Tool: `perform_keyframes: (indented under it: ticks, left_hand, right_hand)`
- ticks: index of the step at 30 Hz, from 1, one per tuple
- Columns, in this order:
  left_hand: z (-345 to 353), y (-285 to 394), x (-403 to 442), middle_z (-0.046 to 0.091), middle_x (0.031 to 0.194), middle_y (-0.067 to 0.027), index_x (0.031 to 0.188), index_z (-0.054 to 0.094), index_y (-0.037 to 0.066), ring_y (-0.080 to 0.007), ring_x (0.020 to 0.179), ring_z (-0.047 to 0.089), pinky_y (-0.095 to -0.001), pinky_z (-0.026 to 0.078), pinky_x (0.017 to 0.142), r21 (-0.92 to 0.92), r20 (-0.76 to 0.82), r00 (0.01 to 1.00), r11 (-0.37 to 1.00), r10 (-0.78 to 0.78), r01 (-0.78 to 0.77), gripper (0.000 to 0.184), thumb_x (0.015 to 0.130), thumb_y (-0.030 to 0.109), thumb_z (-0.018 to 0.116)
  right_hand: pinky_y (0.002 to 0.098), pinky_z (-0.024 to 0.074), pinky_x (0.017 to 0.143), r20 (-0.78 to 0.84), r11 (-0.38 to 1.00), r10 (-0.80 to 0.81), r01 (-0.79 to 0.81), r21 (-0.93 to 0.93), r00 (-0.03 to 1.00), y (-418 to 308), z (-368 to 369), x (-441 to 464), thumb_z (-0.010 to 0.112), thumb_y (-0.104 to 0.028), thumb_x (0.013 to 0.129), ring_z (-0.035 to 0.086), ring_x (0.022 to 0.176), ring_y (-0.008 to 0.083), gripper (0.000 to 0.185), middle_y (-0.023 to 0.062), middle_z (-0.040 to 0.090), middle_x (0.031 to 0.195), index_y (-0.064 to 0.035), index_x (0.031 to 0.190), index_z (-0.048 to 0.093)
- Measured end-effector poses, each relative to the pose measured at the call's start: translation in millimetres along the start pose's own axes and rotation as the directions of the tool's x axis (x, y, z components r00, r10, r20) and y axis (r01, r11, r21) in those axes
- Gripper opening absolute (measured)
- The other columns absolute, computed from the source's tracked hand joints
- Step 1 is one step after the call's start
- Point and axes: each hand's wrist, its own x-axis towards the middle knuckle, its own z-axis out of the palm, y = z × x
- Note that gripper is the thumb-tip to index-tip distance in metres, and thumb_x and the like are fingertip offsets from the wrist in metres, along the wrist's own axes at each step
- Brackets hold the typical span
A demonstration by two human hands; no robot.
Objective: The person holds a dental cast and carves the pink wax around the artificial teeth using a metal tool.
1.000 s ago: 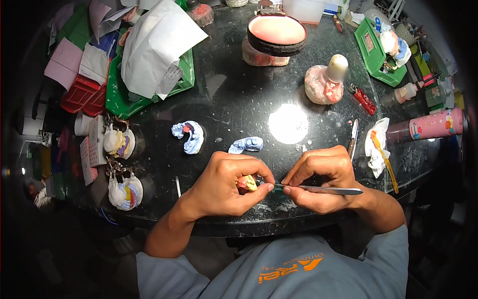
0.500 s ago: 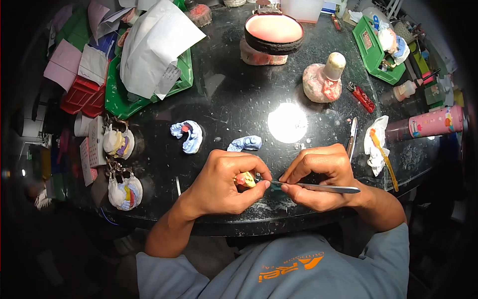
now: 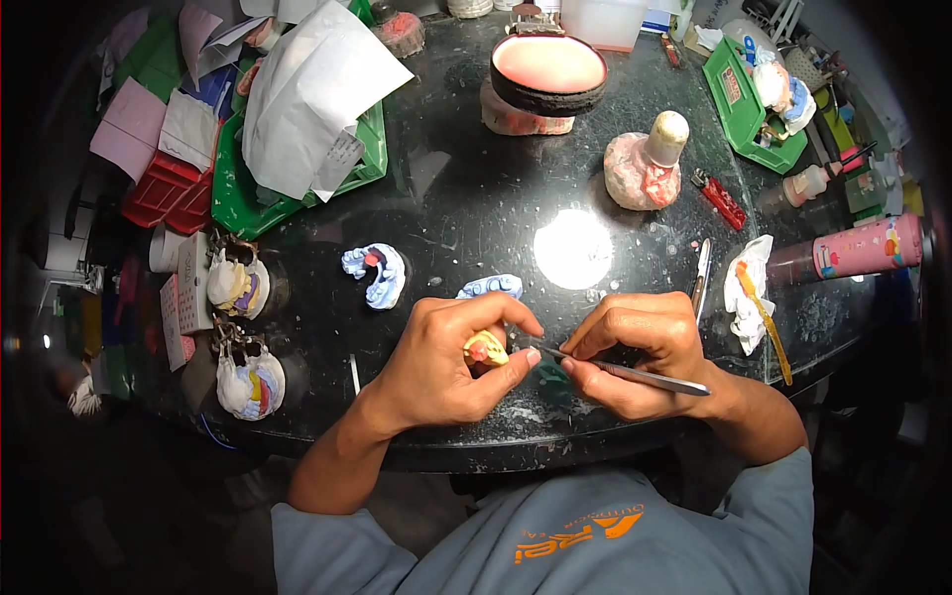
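My left hand [image 3: 456, 362] is curled round a small yellow and pink dental piece [image 3: 484, 349], with thumb and index finger apart at the tips. Between the fingers of my right hand [image 3: 640, 352] is a slim metal tool [image 3: 654, 379], its tip pointing left towards my left thumb. Just beyond my left hand lies a blue cast piece [image 3: 493, 287]. A horseshoe-shaped blue cast [image 3: 377, 276] with a red spot rests farther left.
Two mounted dental models [image 3: 238, 283] stand at left, below a green tray [image 3: 238, 198] with papers. Ahead are a pink wax dish [image 3: 548, 64], a round-based holder [image 3: 643, 171] and a red lighter [image 3: 722, 201]. At right, a yellow-brown tool [image 3: 769, 322] lies across white tissue [image 3: 744, 293].
My left thumb and index finger have spread apart, and more of the yellow piece shows. The tool has tilted, its handle end lower, and its tip has moved slightly away from the left fingertips.
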Motion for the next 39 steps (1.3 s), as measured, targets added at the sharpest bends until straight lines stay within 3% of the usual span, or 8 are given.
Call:
perform_keyframes:
  ticks: [5,9,10,13,14,17,23,39]
  left_hand:
    - [-1.6,2.0,-2.8,0.055,0.074,0.0047,0.116,0.059,0.001,-0.0006,0.062,0.044,-0.0203,0.034,0.055,-0.149,-0.084,0.990,0.983,-0.116,0.103,0.043,0.079,0.002,0.080]
    - [-4.5,0.1,-2.0,0.058,0.089,-0.0009,0.118,0.058,0.001,-0.0032,0.076,0.049,-0.0192,0.039,0.068,-0.251,-0.044,0.986,0.957,-0.160,0.144,0.036,0.085,0.011,0.066]
    - [-9.5,4.8,-4.0,0.061,0.100,-0.0046,0.128,0.058,-0.001,-0.0065,0.085,0.054,-0.0213,0.044,0.075,-0.305,0.059,0.952,0.903,-0.300,0.304,0.042,0.088,0.011,0.060]
    - [-7.7,9.8,0.2,0.063,0.104,-0.0068,0.138,0.057,-0.003,-0.0093,0.088,0.058,-0.0259,0.051,0.077,-0.513,0.096,0.924,0.777,-0.371,0.365,0.051,0.087,0.000,0.053]
    - [-9.8,2.7,-2.6,0.062,0.122,-0.0128,0.154,0.047,-0.003,-0.0134,0.100,0.061,-0.0282,0.054,0.083,-0.531,0.161,0.935,0.771,-0.316,0.352,0.061,0.094,0.004,0.054]
    - [-5.7,1.1,-3.3,0.062,0.128,-0.0151,0.159,0.040,-0.003,-0.0169,0.109,0.064,-0.0319,0.057,0.091,-0.587,0.161,0.937,0.733,-0.310,0.344,0.060,0.102,0.005,0.055]
    - [-3.1,2.9,-1.2,0.060,0.138,-0.0210,0.163,0.034,-0.002,-0.0262,0.123,0.067,-0.0388,0.059,0.102,-0.617,0.139,0.955,0.732,-0.261,0.289,0.067,0.103,0.002,0.064]
    - [-4.6,10.4,0.2,0.064,0.130,-0.0199,0.154,0.046,-0.003,-0.0257,0.113,0.073,-0.0347,0.062,0.099,-0.564,0.100,0.935,0.755,-0.339,0.334,0.066,0.094,-0.007,0.074]
  right_hand:
    - [0.0339,0.0559,0.058,-0.083,0.980,-0.034,0.017,-0.200,0.996,0.0,5.4,-0.6,0.081,0.005,0.078,0.072,0.068,0.0227,0.014,0.0092,0.072,0.083,-0.0022,0.087,0.072]
    - [0.0324,0.0563,0.058,-0.143,0.971,-0.056,0.020,-0.240,0.988,2.4,5.4,2.2,0.086,0.005,0.079,0.071,0.070,0.0204,0.019,0.0092,0.073,0.089,-0.0023,0.091,0.073]
    - [0.0319,0.0564,0.058,-0.156,0.971,-0.051,0.012,-0.239,0.987,1.9,5.2,2.3,0.087,0.003,0.080,0.071,0.070,0.0193,0.019,0.0094,0.073,0.091,-0.0020,0.092,0.074]
    - [0.0303,0.0569,0.058,-0.196,0.974,-0.043,-0.003,-0.227,0.980,1.8,5.0,2.4,0.089,-0.001,0.081,0.071,0.071,0.0164,0.019,0.0103,0.074,0.095,-0.0012,0.095,0.075]
    - [0.0297,0.0571,0.058,-0.212,0.976,-0.044,-0.003,-0.218,0.976,1.4,4.8,2.6,0.089,-0.002,0.082,0.071,0.072,0.0156,0.019,0.0107,0.074,0.097,-0.0010,0.096,0.075]
    - [0.0288,0.0582,0.062,-0.247,0.982,-0.047,0.000,-0.188,0.968,1.3,4.4,2.4,0.089,-0.003,0.083,0.072,0.076,0.0158,0.020,0.0132,0.075,0.100,-0.0003,0.099,0.076]
    - [0.0309,0.0599,0.068,-0.271,0.988,-0.106,0.071,-0.136,0.957,1.2,2.2,1.4,0.090,-0.004,0.082,0.075,0.083,0.0208,0.023,0.0156,0.076,0.102,-0.0001,0.100,0.076]
    - [0.0309,0.0647,0.071,-0.206,0.995,-0.095,0.096,-0.006,0.974,5.0,0.2,1.1,0.089,-0.007,0.084,0.079,0.089,0.0229,0.024,0.0198,0.078,0.104,0.0015,0.102,0.076]
